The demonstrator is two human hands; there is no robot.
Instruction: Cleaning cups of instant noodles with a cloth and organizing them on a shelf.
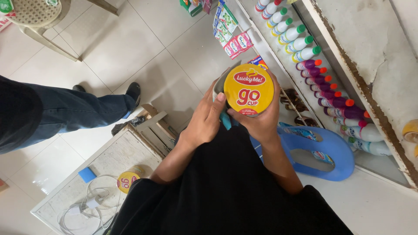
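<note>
A round noodle cup with a yellow lid and a red emblem (248, 89) is held up in front of me, lid toward the camera. My left hand (206, 117) grips its left side, thumb resting on the lid's edge. My right hand (263, 116) wraps around the right and lower side. A teal object shows between my hands under the cup; what it is cannot be told. My black shirt fills the lower middle of the view.
Shelves on the right carry rows of white and purple bottles (324, 80). A blue plastic stool (331, 152) stands below them. Sachet strips (230, 32) hang nearby. Another person's jeans leg (65, 111) is left. A low table (100, 174) holds a second cup (127, 178) and cables.
</note>
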